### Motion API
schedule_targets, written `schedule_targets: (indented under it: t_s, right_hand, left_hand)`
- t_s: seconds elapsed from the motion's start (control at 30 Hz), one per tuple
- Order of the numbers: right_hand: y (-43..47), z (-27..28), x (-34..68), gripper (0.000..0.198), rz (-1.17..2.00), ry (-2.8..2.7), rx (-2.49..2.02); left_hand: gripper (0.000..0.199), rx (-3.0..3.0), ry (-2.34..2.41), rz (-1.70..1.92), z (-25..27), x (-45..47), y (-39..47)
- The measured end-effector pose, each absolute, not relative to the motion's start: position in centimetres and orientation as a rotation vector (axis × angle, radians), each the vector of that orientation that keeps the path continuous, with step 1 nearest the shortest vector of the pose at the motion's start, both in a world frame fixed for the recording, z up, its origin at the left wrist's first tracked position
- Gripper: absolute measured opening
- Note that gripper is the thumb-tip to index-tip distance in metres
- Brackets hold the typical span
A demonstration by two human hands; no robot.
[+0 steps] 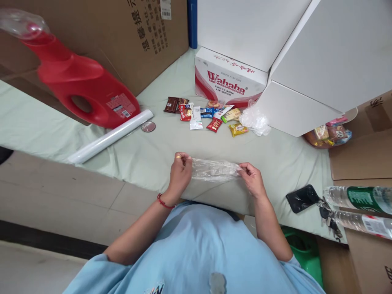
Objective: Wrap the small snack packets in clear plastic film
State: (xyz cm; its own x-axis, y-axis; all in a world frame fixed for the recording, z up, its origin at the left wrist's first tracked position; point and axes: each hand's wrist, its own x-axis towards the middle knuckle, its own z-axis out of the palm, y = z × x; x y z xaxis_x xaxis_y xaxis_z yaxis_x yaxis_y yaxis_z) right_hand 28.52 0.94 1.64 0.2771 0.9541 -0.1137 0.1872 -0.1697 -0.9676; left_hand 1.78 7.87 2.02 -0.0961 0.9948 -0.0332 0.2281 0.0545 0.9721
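Observation:
A clear plastic bag (pixel 216 170) is stretched sideways between my two hands, above the pale green cloth near my body. My left hand (pixel 181 169) is closed on its left end, and my right hand (pixel 252 179) pinches the right end. Beyond the bag lies a cluster of small wrapped snacks: brown packets (pixel 172 104), a red packet (pixel 214 124), a white packet (pixel 196 123), blue packets (pixel 207 112) and a yellow packet (pixel 238 130). A crumpled heap of clear plastic bags (pixel 255 117) rests at the cluster's right end.
At left stand a big red jug (pixel 88 87), a white roll (pixel 112 136) and a round metal disc (pixel 148 126). Behind the snacks is a Wahaha carton (pixel 229 77). A snack-filled bowl (pixel 315 139), a black phone (pixel 303 199), keys (pixel 330 218) and a water bottle (pixel 358 199) lie at right.

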Motion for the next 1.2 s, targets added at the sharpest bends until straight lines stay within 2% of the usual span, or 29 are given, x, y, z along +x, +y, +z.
schedule_targets:
  t_s: [0.07,0.17,0.23,0.3,0.4,0.43,0.53,0.6,0.8,0.97,1.1,1.2]
  right_hand:
    - [0.7,2.0,28.8,0.028,1.015,-1.110,-1.584]
    - [0.5,2.8,28.6,0.023,1.015,-1.242,-1.598]
    - [0.5,3.4,28.2,0.020,0.978,-1.344,-1.587]
    - [0.7,4.0,27.7,0.017,0.924,-1.425,-1.574]
    - [0.6,4.8,27.5,0.019,0.930,-1.406,-1.577]
    - [0.5,4.9,27.6,0.024,0.977,-1.365,-1.573]
    - [-0.3,4.7,28.6,0.046,1.153,-1.222,-1.505]
    - [-1.0,4.0,29.3,0.051,1.203,-1.158,-1.474]
    - [-2.3,2.3,30.8,0.040,1.113,-1.013,-1.584]
    - [-2.7,3.3,31.4,0.034,1.027,-1.053,-1.612]
    - [-2.8,4.0,32.0,0.032,0.988,-1.157,-1.630]
    - [-2.6,4.1,32.1,0.033,0.960,-1.233,-1.630]
  left_hand:
    - [0.027,1.561,1.538,1.011,1.8,1.1,7.8]
    - [0.055,1.920,1.348,0.943,2.9,1.9,7.2]
    - [0.065,2.105,1.201,0.888,3.7,3.4,6.9]
    - [0.059,2.196,1.120,0.799,3.9,5.0,6.9]
    - [0.019,2.071,1.103,0.651,3.0,6.4,7.7]
    - [0.012,1.988,1.132,0.643,2.6,6.5,8.1]
    - [0.018,1.782,1.283,0.784,1.6,5.9,8.8]
    - [0.017,1.694,1.369,0.900,1.3,5.3,9.1]
    - [0.017,1.547,1.443,0.888,1.1,4.3,9.1]
    - [0.018,1.455,1.437,0.924,0.4,4.1,9.1]
    - [0.029,1.384,1.326,0.940,0.4,4.0,8.9]
    - [0.039,1.458,1.137,0.820,0.9,3.9,8.3]
